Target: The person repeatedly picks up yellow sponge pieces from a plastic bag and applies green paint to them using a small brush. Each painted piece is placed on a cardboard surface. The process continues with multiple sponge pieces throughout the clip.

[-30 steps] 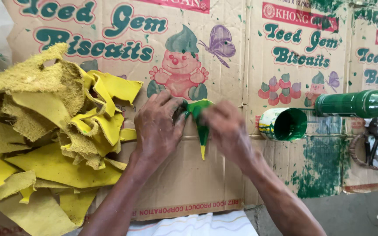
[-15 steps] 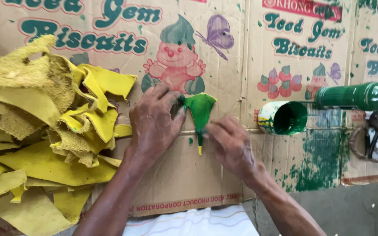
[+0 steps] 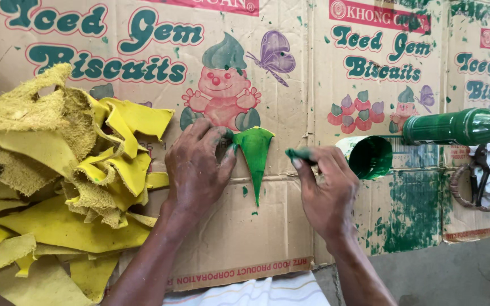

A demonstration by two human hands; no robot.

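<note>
A narrow triangular piece painted green (image 3: 254, 156) lies on flattened printed cardboard (image 3: 143, 51), point toward me. My left hand (image 3: 198, 167) presses down beside its left edge, fingertips touching it. My right hand (image 3: 325, 190) sits to its right, pinching a small green-stained dauber (image 3: 300, 154) between thumb and fingers, a short gap from the piece. Both hands carry green stains.
A pile of yellow leather scraps (image 3: 58, 187) fills the left side. A small cup of green paint (image 3: 370, 156) lies tipped to the right, beside a green bottle (image 3: 460, 127). Scissors (image 3: 479, 178) rest on white cloth at the far right. Green smears mark the cardboard (image 3: 409, 209).
My right hand has lifted off the green piece and moved right, now holding the dauber apart from it. My left hand stays pressed at the piece's left edge.
</note>
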